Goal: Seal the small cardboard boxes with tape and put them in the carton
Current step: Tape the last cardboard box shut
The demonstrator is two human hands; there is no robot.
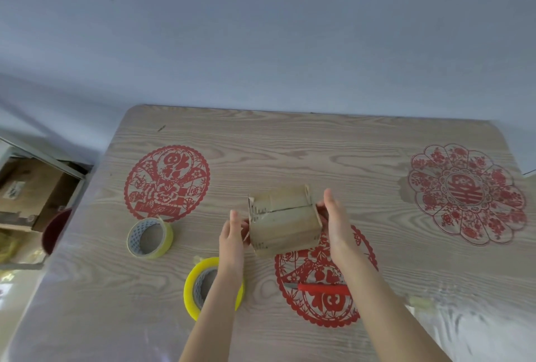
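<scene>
Head view, centre frame: small cardboard box (282, 221), flaps meeting; our left hand (232, 235) and right hand (333, 222), fingers flat, clasp its sides. We should hold the seam shut before taping.

Small box (282, 221) between both hands, seemingly lifted.

Two bare forearms and hands of a person reach in from the lower edge of the view, one on either side of a small cardboard box (282, 221). The left hand (232, 235) and right hand (333, 222) wear no gloves, rings, watch or bracelets. No sleeves show anywhere on either forearm.
</scene>
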